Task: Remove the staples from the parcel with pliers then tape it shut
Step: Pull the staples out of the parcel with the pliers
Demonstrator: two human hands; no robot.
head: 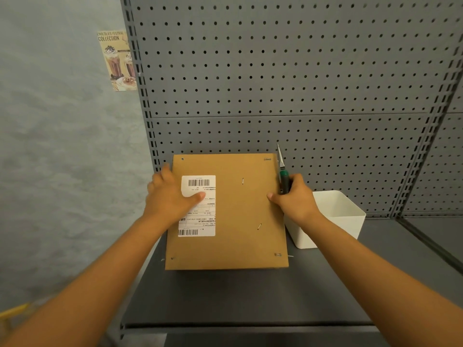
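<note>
While the parcel [233, 211] lies flat on the grey shelf [225, 296], most of the job looks to be ahead of you; staples show in the lid, one near the middle [243, 181], one lower right [259, 226], others at the far-right [267, 159] and near-right [277, 254] corners; no tape is on it and no roll is in view. Your left hand [170, 196] rests on the lid, fingers spread, thumb across the shipping label [198, 206]; your right hand [295, 196] curls round the green-handled pliers [283, 171] at the box's right edge, nose pointing away; a white bin [333, 216] stands just beside.
</note>
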